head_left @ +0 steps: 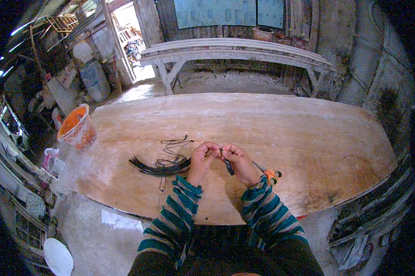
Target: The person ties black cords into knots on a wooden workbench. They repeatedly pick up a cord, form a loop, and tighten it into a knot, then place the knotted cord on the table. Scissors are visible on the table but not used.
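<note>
My left hand and my right hand meet over the middle of the wooden tabletop, thumbs and fingers pinched close together. Between the fingertips is a short black strip, its lower end hanging down below them; its exact kind is too small to tell. Beside my left wrist lies a bundle of black strands, partly hidden by that hand. Thin dark cord is loosely tangled just behind the bundle. A pair of scissors with orange handles rests by my right wrist, its blades partly covered.
An orange bucket smeared with white stands at the table's left end. Behind the table runs a long whitish bench. A blue drum is at the back left, and a white round lid lies at the lower left.
</note>
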Available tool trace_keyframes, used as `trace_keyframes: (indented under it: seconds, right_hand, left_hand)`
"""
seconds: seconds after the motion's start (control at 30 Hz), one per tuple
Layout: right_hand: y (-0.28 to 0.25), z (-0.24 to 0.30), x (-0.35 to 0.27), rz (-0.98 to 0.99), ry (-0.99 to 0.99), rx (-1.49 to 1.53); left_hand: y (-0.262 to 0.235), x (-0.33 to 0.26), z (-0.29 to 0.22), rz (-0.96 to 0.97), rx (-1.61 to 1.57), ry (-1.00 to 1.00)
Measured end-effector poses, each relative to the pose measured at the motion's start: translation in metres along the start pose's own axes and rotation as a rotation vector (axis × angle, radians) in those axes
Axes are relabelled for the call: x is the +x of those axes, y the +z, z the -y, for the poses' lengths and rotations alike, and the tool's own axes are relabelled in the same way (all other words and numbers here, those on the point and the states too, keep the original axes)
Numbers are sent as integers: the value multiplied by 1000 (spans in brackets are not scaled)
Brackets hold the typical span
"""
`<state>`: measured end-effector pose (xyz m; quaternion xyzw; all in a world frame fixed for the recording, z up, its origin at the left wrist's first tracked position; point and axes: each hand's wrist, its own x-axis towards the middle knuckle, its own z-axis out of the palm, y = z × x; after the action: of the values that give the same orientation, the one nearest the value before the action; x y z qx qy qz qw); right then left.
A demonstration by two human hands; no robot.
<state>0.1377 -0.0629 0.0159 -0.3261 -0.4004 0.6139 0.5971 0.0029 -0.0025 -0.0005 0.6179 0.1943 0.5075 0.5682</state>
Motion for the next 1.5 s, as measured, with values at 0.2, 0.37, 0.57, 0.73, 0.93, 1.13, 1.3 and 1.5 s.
trace_keyframes:
  seconds: [0.2,0.37,0.57,0.73,0.93,1.13,1.3,1.5]
  right_hand:
    - [-2,-2,1,26,26,168]
    - [7,7,-3,-2,11,237]
    - [5,9,-2,-41,17,128]
    - [-8,-1,2,-27,-15,56]
    - [-12,-6,3,-47,-91,17]
    - [0,1,2,-80,-157,-114]
    - [2,5,-1,-56,-148,-174]
    - [0,5,0,-14,-112,-102]
  left_hand:
    - [6,-2,-3,-64,135,60]
    - [5,-2,-4,-97,248,155]
    - [4,-2,-8,-66,241,136]
    - [4,-2,-9,-4,32,2]
    - [1,-2,-4,41,-33,-114]
    - [-2,-1,-5,65,-55,-178]
    - [-10,1,-5,100,53,-199]
    - [-13,2,-9,135,-28,-233]
